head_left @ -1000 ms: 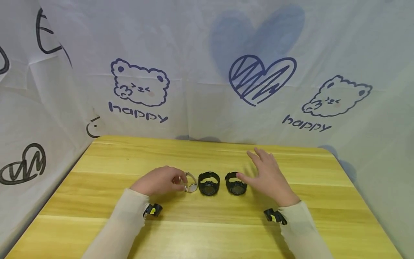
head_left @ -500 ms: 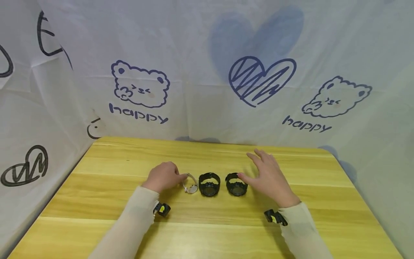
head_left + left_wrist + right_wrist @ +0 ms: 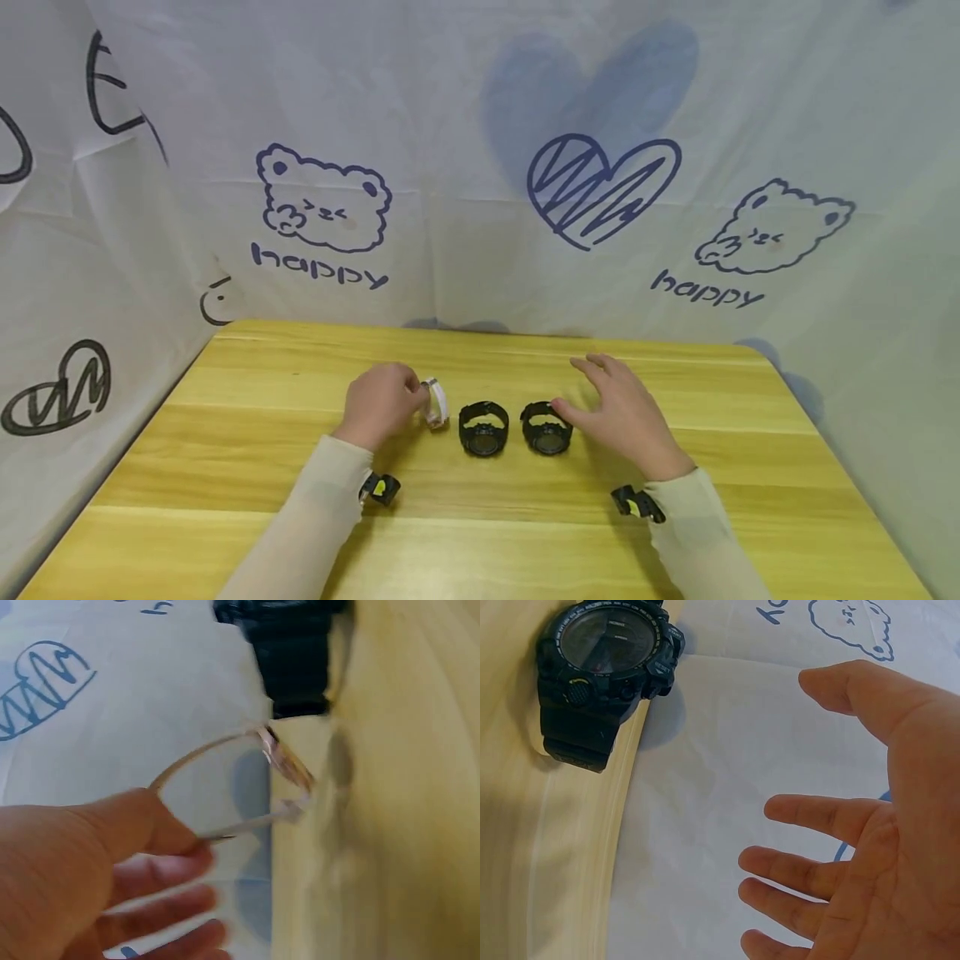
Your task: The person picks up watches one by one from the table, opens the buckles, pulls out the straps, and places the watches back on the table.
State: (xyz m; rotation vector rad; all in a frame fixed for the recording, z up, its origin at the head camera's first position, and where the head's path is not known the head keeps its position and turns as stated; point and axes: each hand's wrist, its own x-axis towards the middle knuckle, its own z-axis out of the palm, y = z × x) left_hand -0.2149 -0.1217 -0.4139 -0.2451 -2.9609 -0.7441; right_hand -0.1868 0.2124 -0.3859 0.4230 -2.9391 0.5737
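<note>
My left hand (image 3: 381, 403) pinches the band of a slim, light-coloured wristwatch (image 3: 437, 405) between thumb and forefinger. In the left wrist view the watch (image 3: 283, 756) hangs from those fingers as a loop, its case tilted over the table. Right of it, a black digital watch (image 3: 483, 430) stands with its strap closed in a ring. A second black watch (image 3: 547, 429) stands farther right. Beside that one my right hand (image 3: 622, 412) hovers with fingers spread, holding nothing; in the right wrist view a gap separates it from the black watch (image 3: 607, 641).
The watches are on a yellow wood-grain table (image 3: 465, 508). White cloth (image 3: 465, 108) printed with bears, hearts and "happy" hangs behind it and at the sides. Each wrist wears a small black camera mount, the left one (image 3: 381, 488) and the right one (image 3: 639, 504).
The left hand has pinched the light watch, lifted and turned it, shifting it slightly up and left from the black watches. The right hand has stayed nearly still.
</note>
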